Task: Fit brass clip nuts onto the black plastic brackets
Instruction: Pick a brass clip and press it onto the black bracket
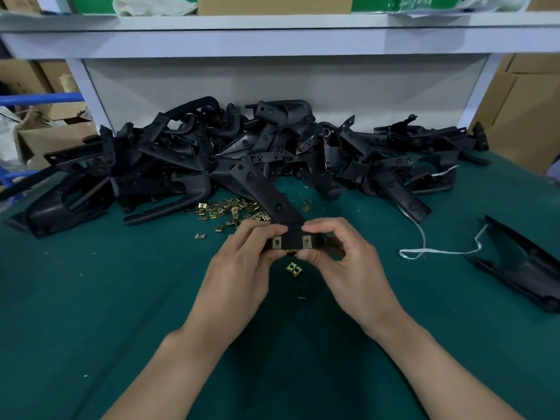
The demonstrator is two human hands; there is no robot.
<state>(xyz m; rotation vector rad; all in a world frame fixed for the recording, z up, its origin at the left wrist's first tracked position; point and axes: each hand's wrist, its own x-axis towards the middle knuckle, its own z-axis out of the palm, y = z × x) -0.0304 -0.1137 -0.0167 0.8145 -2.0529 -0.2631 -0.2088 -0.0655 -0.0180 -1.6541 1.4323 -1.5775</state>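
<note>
Head view, near to far.

Nearest: left hand (239,268) and right hand (342,262), raised just above the green mat (121,298).
- Left: thumb and fingers curled, pinching the near end of a black bracket (266,195) at the left clip nut (277,242).
- Right: forefinger above, thumb below, pinching the same end at the right clip nut (307,241).
- Far end of the bracket: pointing away, toward the stock at the back.

Step in hand, as judged: seating the right clip nut. Left clip nut apparently home on the edge. Full seating not verifiable from here.

Next move, as judged: press square to the edge until flush. Align nut hole with bracket hole. Avoid skew. Check both nuts, then set aside and take a fresh bracket.

Directly below the hands, on the mat: loose clip nuts (294,269), two touching, plus one darker piece nearer.

Beyond the hands, left: scatter of clip nuts (230,210), just beside the held bracket's long arm.

Farther: pile of brackets (181,153), tangled, along the back of the mat.

Right: white strap (424,253), looped on the mat, leading toward a separate black moulding (521,268), apart from the pile.

Surface: flat, matte green, dotted with small specks.

Room: pale back panel under a white shelf (272,40); cardboard boxes (521,110) at either side.
</note>
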